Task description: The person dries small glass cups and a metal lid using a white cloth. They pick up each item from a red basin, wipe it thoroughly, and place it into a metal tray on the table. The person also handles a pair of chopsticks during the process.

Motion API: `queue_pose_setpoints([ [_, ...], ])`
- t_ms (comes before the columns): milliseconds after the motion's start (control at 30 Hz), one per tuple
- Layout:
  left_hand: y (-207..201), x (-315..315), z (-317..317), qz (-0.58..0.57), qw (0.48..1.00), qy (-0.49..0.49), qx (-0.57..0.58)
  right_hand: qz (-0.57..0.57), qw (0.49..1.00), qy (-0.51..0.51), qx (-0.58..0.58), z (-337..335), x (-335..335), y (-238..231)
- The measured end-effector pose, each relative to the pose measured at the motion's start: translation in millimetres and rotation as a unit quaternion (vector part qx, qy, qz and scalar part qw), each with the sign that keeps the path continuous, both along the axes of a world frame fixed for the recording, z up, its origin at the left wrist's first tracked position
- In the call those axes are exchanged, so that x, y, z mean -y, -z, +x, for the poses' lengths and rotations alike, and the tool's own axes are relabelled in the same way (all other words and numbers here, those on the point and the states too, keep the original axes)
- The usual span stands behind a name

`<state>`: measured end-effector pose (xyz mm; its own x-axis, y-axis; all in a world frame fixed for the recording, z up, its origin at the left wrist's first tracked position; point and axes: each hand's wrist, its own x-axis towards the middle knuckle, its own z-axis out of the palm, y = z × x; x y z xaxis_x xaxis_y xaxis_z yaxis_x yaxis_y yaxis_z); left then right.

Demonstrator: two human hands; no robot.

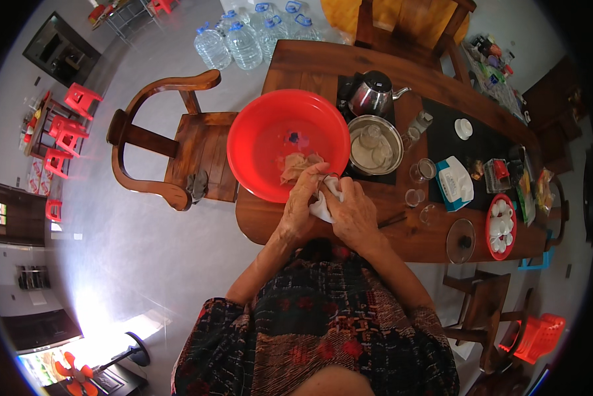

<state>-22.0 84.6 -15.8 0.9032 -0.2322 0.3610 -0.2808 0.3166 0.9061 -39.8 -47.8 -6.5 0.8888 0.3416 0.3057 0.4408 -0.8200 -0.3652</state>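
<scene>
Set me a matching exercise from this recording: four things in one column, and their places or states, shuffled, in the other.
Things:
1. White cloth
2. Kettle
3. Metal pot
4. Red tray

Places or states:
A. Has glassware inside it
B. Carries white cups, toward the right end of the table
C. Topped by a black lid, with its spout pointing right
D. Held between the left hand and the right hand

Right pairs: 1-D, 2-C, 3-A, 4-B
</scene>
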Motion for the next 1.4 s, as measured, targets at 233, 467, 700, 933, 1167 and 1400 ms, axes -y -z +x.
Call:
queue_pose_setpoints([
  [233, 8, 6, 2, -0.212, 0.926, 0.07, -0.305, 0.579, 0.731, 0.0, -0.362, 1, 13, 11],
  [467, 28, 11, 18, -0.07, 0.967, 0.082, -0.231, 0.8, 0.5, 0.054, -0.327, 0, 46, 13],
  [700, 43, 48, 66, 0.155, 0.988, -0.022, -0.011, 0.853, 0.475, 0.141, -0.165, -26, 116, 24],
  [933, 55, 92, 115, 0.338, 0.93, -0.062, 0.127, 0.859, 0.471, 0.175, -0.102, -53, 144, 27],
  [1167, 81, 131, 136, 0.397, 0.892, -0.035, 0.212, 0.859, 0.459, 0.207, -0.098, -67, 157, 39],
  [1400, 90, 155, 141, 0.433, 0.872, 0.003, 0.228, 0.859, 0.448, 0.224, -0.107, -68, 163, 50],
])
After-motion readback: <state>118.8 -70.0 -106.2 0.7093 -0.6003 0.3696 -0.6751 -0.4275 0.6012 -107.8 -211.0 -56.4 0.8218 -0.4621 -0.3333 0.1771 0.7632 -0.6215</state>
